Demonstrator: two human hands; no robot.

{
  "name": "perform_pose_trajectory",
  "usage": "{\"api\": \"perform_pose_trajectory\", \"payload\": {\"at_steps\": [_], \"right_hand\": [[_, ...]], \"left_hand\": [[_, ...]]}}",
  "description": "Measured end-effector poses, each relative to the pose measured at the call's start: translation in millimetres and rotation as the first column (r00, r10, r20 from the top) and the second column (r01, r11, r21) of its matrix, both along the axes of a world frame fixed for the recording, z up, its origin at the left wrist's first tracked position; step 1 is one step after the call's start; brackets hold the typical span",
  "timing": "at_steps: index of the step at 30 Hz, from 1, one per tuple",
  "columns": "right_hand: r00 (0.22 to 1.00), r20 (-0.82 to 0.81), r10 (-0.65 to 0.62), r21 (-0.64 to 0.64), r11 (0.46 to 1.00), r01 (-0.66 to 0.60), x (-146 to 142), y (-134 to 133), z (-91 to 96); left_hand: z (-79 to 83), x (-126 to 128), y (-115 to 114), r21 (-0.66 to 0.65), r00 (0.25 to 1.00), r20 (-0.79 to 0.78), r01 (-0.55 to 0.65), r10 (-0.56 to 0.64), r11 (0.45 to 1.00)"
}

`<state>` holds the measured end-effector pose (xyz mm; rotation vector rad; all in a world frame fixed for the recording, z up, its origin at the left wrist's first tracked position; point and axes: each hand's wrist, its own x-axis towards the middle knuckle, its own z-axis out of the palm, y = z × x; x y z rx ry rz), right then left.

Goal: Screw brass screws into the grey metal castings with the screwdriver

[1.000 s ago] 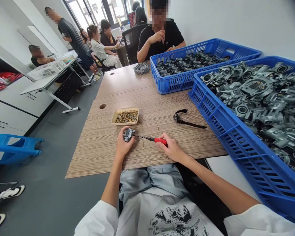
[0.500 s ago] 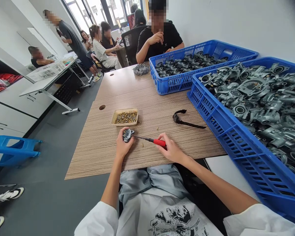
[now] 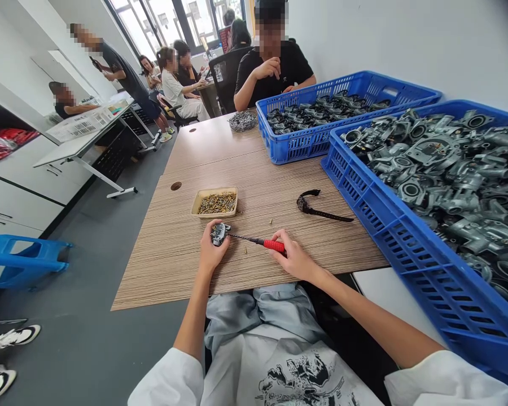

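My left hand is closed round a small grey metal carburetor body above the table's near part. In my right hand is a screwdriver with a red handle and a long dark shaft. Its tip meets the right side of the carburetor body; whether it sits inside a hole is too small to tell. Just beyond my left hand stands a cream tray of small brass and grey parts. Two loose brass pieces lie on the wood, one below the shaft and another beyond the handle.
A black wristwatch lies right of centre. Two blue crates, one near and one farther, hold many metal carburetor bodies. A clear bag of parts sits farther back. Across the table sits a person in black.
Both hands, the carburetor body and the screwdriver stay nearly in place. In the background, the standing person's arm and a foot at the lower left have shifted slightly.
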<state>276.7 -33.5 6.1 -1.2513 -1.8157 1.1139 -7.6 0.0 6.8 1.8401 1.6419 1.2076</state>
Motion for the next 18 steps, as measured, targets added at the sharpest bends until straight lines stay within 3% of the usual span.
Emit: {"api": "perform_pose_trajectory", "payload": {"at_steps": [18], "right_hand": [[1.000,-0.015,-0.011,0.062,0.998,0.011,-0.5,2.5,-4.0]], "left_hand": [[-3.8,-2.6,0.8,-0.009,1.000,0.028,-0.001,0.001,1.000]]}}
